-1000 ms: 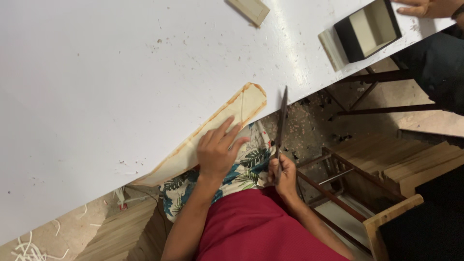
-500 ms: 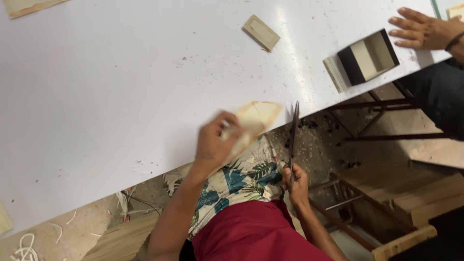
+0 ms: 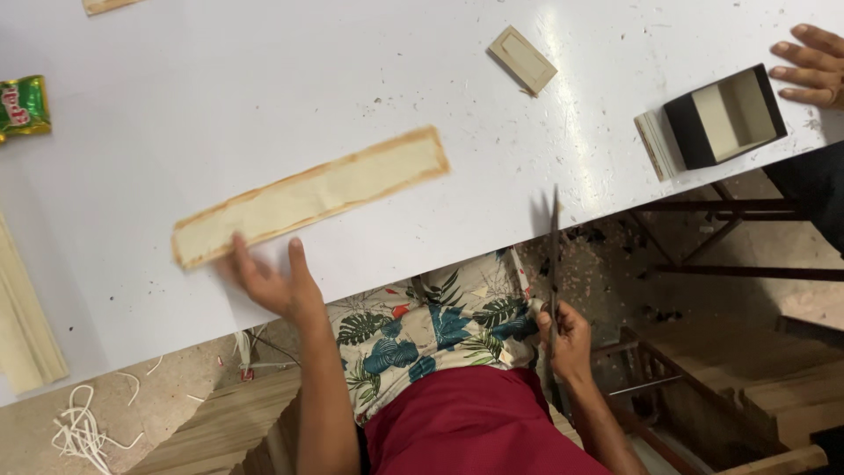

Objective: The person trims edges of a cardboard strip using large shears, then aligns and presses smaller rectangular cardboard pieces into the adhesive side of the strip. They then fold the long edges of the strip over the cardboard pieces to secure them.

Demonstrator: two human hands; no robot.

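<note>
The person's left hand (image 3: pixel 268 281) lies flat on the white table (image 3: pixel 264 114), fingers (image 3: pixel 239 257) spread and a little blurred, the fingertips just at the lower edge of a long pale strip (image 3: pixel 312 195) with browned borders. That strip lies slantwise on the table, its left end near the hand and its right end higher up, toward the middle of the table. The right hand (image 3: pixel 567 334) is down below the table edge, over the lap, its fingers closed around the handle of a thin dark blade (image 3: pixel 555 242) that stands upright, the tip reaching up over the table's rim. Farther up the table rests a small flat wooden block (image 3: pixel 522 59), and to the right a small open black box (image 3: pixel 725 119) with a pale lining, beside a thin wooden piece (image 3: pixel 651 145). Another person's hand (image 3: pixel 809 63) rests on the table just past that box, fingers loosely extended. A green wrapper (image 3: pixel 22 105) lies at the far left edge, and pale shavings (image 3: pixel 79 431) are scattered on the floor below.
</note>
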